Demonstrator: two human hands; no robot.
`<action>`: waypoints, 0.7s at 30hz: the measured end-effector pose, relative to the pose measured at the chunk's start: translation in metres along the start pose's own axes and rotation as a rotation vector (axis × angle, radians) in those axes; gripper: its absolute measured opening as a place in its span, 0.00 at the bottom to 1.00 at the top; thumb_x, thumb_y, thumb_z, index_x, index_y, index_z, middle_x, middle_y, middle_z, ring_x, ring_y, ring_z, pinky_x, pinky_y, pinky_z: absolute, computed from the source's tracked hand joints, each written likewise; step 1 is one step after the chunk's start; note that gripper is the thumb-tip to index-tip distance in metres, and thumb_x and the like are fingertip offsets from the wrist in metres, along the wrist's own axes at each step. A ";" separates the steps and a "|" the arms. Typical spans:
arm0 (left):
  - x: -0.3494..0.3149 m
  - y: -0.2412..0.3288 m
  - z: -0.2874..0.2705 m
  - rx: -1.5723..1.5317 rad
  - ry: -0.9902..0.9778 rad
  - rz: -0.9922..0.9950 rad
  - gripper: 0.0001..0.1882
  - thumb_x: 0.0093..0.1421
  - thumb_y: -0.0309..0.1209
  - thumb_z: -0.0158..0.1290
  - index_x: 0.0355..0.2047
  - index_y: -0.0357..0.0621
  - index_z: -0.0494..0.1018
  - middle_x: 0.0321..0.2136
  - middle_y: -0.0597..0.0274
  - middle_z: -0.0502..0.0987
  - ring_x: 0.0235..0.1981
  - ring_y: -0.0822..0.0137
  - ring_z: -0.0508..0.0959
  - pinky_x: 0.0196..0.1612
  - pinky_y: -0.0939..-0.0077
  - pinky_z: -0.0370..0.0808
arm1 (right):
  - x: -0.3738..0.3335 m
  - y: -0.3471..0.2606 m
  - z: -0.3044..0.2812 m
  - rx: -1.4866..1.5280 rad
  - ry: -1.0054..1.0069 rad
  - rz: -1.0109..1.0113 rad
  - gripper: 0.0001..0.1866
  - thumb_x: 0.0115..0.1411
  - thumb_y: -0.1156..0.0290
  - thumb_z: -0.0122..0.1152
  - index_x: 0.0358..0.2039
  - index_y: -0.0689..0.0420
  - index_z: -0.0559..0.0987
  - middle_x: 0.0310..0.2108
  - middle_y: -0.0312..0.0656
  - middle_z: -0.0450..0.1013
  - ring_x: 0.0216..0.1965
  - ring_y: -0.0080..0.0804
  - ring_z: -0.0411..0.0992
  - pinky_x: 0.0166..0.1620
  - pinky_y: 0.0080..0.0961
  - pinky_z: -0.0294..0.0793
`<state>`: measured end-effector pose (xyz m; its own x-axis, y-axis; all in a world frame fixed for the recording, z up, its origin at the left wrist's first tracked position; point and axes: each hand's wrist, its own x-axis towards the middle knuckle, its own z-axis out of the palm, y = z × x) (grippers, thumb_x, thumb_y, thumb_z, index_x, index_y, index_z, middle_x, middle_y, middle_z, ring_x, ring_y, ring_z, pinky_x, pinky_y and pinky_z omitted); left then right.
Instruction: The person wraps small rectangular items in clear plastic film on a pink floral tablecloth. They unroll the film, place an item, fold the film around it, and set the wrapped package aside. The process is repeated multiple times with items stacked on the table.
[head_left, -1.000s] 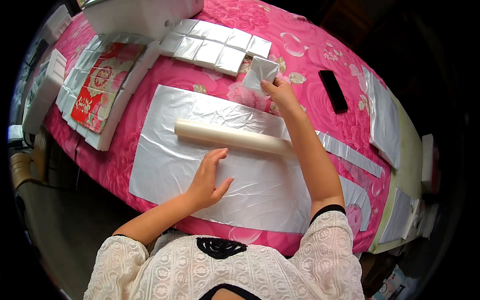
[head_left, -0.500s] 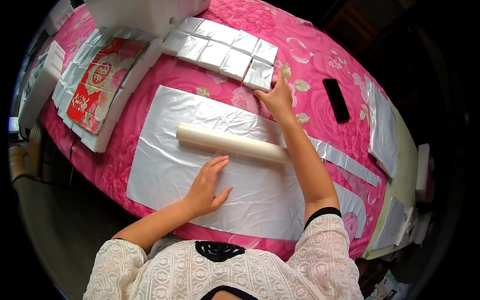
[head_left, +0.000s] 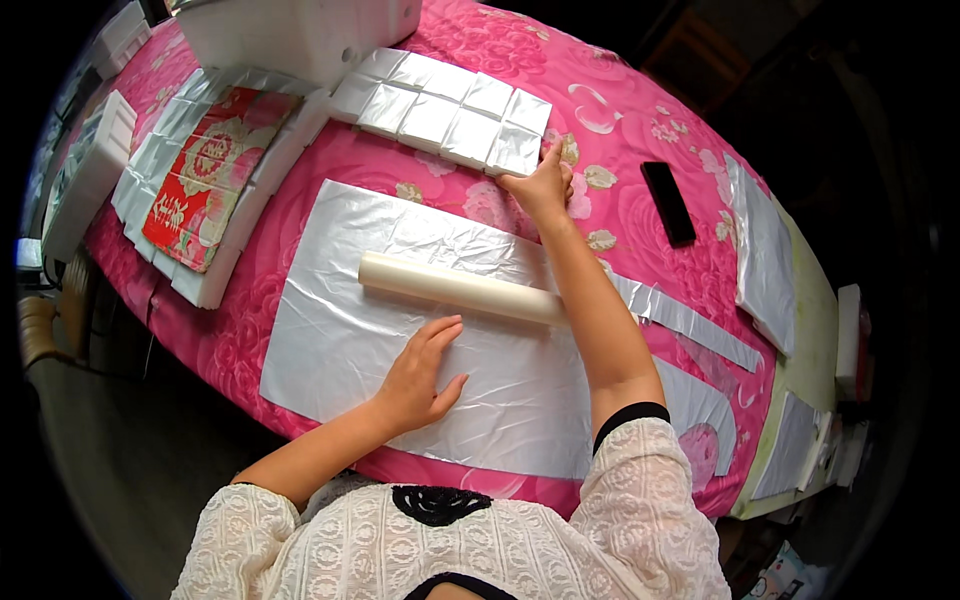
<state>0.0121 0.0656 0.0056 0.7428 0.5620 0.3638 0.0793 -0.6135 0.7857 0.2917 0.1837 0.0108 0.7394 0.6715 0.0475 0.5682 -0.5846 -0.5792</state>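
Observation:
My left hand (head_left: 422, 371) lies flat, fingers spread, on a large silver foil sheet (head_left: 350, 330) spread over the pink flowered table. A cream roll (head_left: 455, 287) lies across the sheet just beyond that hand. My right hand (head_left: 541, 185) reaches forward, its fingers resting against the nearest silver-wrapped square (head_left: 513, 148) at the right end of a block of several wrapped squares (head_left: 440, 105) laid in two rows.
A red and gold printed sheet (head_left: 205, 175) lies on foil-wrapped white pieces at the left. A white foam box (head_left: 290, 30) stands at the back. A black phone (head_left: 668, 202) lies to the right, with foil strips (head_left: 690, 322) and another foil sheet (head_left: 765, 255) beyond.
My right hand carried a wrapped square forward and set it at the right end of the rows. My left hand has stayed flat on the foil sheet.

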 end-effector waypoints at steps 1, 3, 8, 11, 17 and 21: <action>0.000 0.000 0.000 0.003 -0.003 0.006 0.33 0.47 0.23 0.56 0.54 0.38 0.57 0.54 0.45 0.61 0.54 0.47 0.64 0.56 0.62 0.62 | 0.000 0.001 0.000 0.026 -0.004 -0.010 0.64 0.32 0.57 0.72 0.64 0.61 0.42 0.52 0.51 0.64 0.56 0.49 0.56 0.59 0.41 0.51; -0.001 -0.001 0.000 0.011 -0.005 0.010 0.32 0.47 0.23 0.56 0.54 0.38 0.57 0.54 0.45 0.61 0.54 0.47 0.64 0.56 0.62 0.62 | -0.005 -0.003 -0.001 0.078 -0.022 -0.035 0.64 0.34 0.57 0.70 0.64 0.63 0.39 0.53 0.49 0.63 0.55 0.46 0.55 0.59 0.44 0.44; -0.001 0.001 0.001 0.031 -0.013 0.002 0.32 0.47 0.23 0.56 0.54 0.38 0.58 0.54 0.46 0.61 0.53 0.47 0.64 0.56 0.62 0.62 | -0.016 -0.006 -0.002 -0.040 -0.037 -0.022 0.59 0.38 0.56 0.68 0.63 0.65 0.42 0.55 0.51 0.60 0.58 0.49 0.52 0.60 0.44 0.41; 0.000 0.003 -0.001 0.064 -0.025 0.007 0.31 0.47 0.24 0.56 0.53 0.36 0.58 0.53 0.46 0.61 0.53 0.48 0.64 0.55 0.62 0.63 | -0.027 0.003 -0.011 -0.127 -0.046 -0.135 0.57 0.40 0.54 0.67 0.63 0.65 0.45 0.57 0.52 0.59 0.59 0.50 0.49 0.60 0.46 0.41; -0.001 0.002 0.002 0.127 -0.019 0.040 0.31 0.47 0.23 0.56 0.53 0.37 0.59 0.54 0.48 0.60 0.53 0.48 0.64 0.55 0.62 0.64 | -0.064 0.039 -0.053 -0.081 -0.175 -0.248 0.37 0.47 0.54 0.63 0.53 0.65 0.67 0.50 0.54 0.67 0.56 0.48 0.58 0.59 0.39 0.52; -0.001 0.003 0.003 0.184 -0.047 0.049 0.31 0.47 0.23 0.56 0.53 0.38 0.59 0.54 0.48 0.60 0.54 0.49 0.63 0.56 0.62 0.63 | -0.130 0.095 -0.084 -0.016 -0.163 -0.504 0.30 0.50 0.56 0.61 0.50 0.63 0.72 0.47 0.50 0.70 0.50 0.47 0.64 0.54 0.36 0.60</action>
<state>0.0139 0.0617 0.0062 0.7789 0.5048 0.3722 0.1594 -0.7333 0.6609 0.2801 0.0024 0.0181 0.3084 0.9323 0.1891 0.8452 -0.1773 -0.5042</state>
